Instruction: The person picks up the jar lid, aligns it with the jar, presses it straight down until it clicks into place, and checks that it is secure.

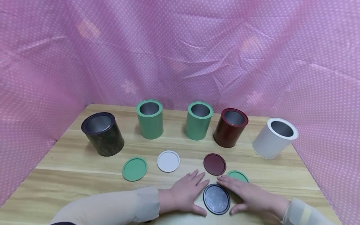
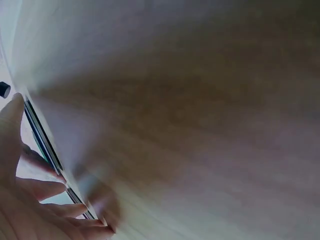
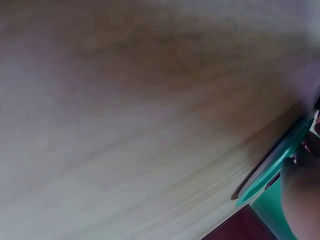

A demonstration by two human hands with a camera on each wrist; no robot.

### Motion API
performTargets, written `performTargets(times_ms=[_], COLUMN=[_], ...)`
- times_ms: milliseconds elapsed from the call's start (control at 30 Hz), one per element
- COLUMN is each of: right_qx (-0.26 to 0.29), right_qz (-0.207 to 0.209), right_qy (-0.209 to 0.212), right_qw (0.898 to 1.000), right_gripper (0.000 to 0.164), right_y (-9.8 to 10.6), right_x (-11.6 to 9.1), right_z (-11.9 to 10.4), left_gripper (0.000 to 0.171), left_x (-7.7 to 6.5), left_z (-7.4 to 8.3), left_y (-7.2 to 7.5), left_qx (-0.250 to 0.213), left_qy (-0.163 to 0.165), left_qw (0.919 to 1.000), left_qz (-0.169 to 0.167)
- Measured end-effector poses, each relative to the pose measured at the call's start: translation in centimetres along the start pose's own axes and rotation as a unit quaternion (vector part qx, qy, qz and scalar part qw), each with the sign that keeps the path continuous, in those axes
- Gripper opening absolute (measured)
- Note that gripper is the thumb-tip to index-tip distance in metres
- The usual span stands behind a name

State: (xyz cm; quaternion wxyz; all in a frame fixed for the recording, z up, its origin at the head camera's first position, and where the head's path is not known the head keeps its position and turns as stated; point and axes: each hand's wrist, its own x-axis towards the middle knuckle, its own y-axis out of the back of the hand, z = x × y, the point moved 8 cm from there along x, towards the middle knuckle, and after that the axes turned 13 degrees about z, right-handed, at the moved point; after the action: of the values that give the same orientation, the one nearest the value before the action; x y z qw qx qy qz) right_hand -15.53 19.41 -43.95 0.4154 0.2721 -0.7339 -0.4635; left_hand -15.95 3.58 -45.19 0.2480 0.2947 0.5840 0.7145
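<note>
A round black lid [image 1: 216, 199] lies on the table between both hands. Just left of it my left hand [image 1: 187, 193] rests on the wood with spread fingers and holds nothing. On its right side my right hand [image 1: 247, 195] lies with fingers extended, the thumb near the lid's lower edge, also holding nothing. A green lid [image 1: 237, 176] shows behind the right hand, which partly covers it. Just beyond the fingertips is a dark red lid [image 1: 215, 164]. In the left wrist view the left fingers [image 2: 47, 190] overlap the dark lid's edge.
Further left lie a white lid [image 1: 168, 161] and another green lid [image 1: 134, 169]. Open cans stand along the back: black [image 1: 107, 140], green [image 1: 151, 126], green [image 1: 198, 126], dark red [image 1: 228, 132] and white [image 1: 268, 143]. Pink dotted cloth [image 1: 180, 56] hangs behind the wooden table [image 1: 84, 175].
</note>
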Motion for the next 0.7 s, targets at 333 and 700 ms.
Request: performTargets(times_ms=[333, 700], right_qx=[-0.059, -0.075], right_qz=[-0.008, 0.024], right_qy=[-0.006, -0.007], right_qw=[0.998, 0.997], right_gripper=[0.089, 0.083], right_y=[-0.42, -0.24], right_x=[0.00, 0.47], right_z=[-0.46, -0.64], left_gripper=[0.085, 0.076], left_x=[0.04, 0.54], left_z=[0.09, -0.22], left_y=[-0.25, 0.01], left_qx=[0.008, 0.005], left_qy=[0.007, 0.034], left_qw=[0.9999, 0.9994], left_qz=[0.001, -0.006])
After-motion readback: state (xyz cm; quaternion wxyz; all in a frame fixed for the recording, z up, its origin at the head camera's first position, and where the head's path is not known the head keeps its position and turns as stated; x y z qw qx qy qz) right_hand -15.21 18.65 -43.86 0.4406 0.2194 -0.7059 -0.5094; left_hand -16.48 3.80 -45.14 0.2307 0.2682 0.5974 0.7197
